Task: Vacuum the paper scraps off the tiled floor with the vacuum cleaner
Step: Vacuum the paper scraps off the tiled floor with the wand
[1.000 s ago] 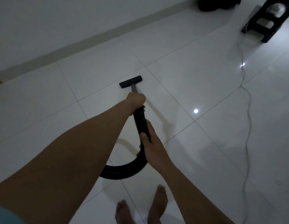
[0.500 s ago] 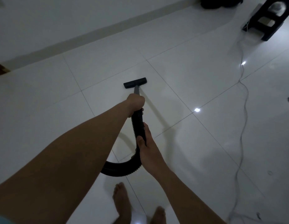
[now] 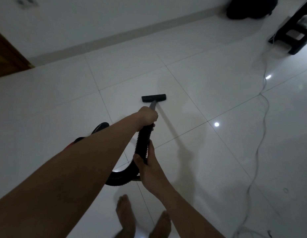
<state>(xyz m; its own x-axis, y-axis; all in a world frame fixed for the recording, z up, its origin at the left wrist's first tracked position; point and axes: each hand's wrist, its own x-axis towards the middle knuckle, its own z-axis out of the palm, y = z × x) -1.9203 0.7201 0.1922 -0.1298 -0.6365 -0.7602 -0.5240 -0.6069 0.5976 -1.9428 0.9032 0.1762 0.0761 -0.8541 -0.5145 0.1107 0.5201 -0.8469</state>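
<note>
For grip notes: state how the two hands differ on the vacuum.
The left hand grips the hose at its top end, beside the wand; the right hand holds it lower, nearer the feet. The left hand reaches farther forward than the right hand. Both curl round it.

Legible text, labels, brands, numbers: none, as the vacuum hose (image 3: 143,143), floor nozzle (image 3: 153,98), dark stand (image 3: 293,31) at upper right and blurred wall plate (image 3: 26,2) at upper left show nothing readable.
</note>
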